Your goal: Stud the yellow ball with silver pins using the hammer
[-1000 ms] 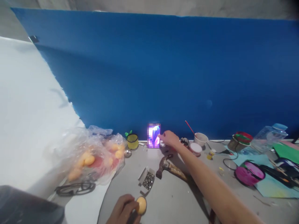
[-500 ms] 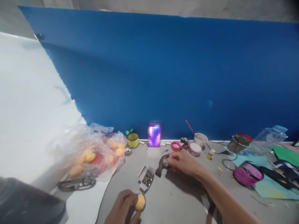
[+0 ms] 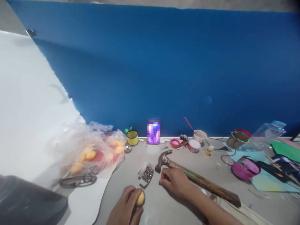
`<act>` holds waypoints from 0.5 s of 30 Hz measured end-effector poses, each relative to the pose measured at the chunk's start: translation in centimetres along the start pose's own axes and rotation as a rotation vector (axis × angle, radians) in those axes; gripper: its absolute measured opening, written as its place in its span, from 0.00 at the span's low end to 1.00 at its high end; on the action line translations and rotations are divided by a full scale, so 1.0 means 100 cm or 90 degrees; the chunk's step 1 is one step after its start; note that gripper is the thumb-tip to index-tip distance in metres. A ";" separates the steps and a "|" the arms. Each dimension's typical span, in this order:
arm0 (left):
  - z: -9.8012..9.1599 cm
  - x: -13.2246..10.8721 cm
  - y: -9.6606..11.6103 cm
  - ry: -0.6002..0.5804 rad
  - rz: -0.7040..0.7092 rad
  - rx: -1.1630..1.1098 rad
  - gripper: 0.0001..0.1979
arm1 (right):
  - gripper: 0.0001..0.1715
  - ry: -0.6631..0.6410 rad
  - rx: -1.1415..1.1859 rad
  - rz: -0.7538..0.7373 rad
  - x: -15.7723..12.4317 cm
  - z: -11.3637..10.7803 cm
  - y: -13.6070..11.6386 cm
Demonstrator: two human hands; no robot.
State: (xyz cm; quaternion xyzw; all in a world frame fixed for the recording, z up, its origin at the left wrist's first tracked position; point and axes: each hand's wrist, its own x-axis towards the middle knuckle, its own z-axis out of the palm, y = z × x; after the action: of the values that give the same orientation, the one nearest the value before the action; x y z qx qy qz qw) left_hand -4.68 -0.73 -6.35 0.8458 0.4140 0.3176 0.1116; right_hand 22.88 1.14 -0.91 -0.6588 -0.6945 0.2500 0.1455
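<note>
At the bottom, my left hand (image 3: 127,204) grips a round yellow ball (image 3: 140,198) with a dark rim at its side. My right hand (image 3: 172,181) is closed, fingers curled and thumb pressed in; whatever may be between the fingertips is hidden. Just behind its knuckles lies a claw hammer (image 3: 203,179), its head pointing left and its worn wooden handle running to the lower right. A small opened box (image 3: 147,175) of shiny metal tacks or studs sits between the two hands, slightly farther off.
Clear plastic bags (image 3: 93,153) with yellow balls and eyeglasses (image 3: 78,181) lie left. Along the back stand a yellow cup (image 3: 132,138), a lit screen (image 3: 153,132), a pink jar (image 3: 194,146) and a white bowl (image 3: 200,136). A pink round case (image 3: 246,168) is on the right.
My right hand has moved off the hammer head, toward me and slightly left, uncovering the hammer. My left hand still holds the yellow ball, turned a little. The view has tilted slightly.
</note>
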 end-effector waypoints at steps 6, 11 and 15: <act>-0.003 0.001 0.003 -0.033 0.018 0.017 0.15 | 0.08 -0.019 -0.020 0.007 0.000 0.002 -0.001; -0.008 0.005 0.008 -0.032 -0.008 -0.017 0.13 | 0.10 -0.013 -0.018 -0.027 -0.001 0.000 0.002; -0.013 0.009 0.013 -0.045 -0.002 -0.031 0.12 | 0.23 0.030 -0.155 -0.089 0.007 -0.016 -0.002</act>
State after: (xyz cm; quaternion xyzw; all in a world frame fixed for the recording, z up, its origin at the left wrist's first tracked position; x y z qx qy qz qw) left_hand -4.26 -0.95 -4.29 0.8527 0.4033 0.2976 0.1476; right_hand 23.46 2.11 0.46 -0.6272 -0.7603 0.1375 0.0982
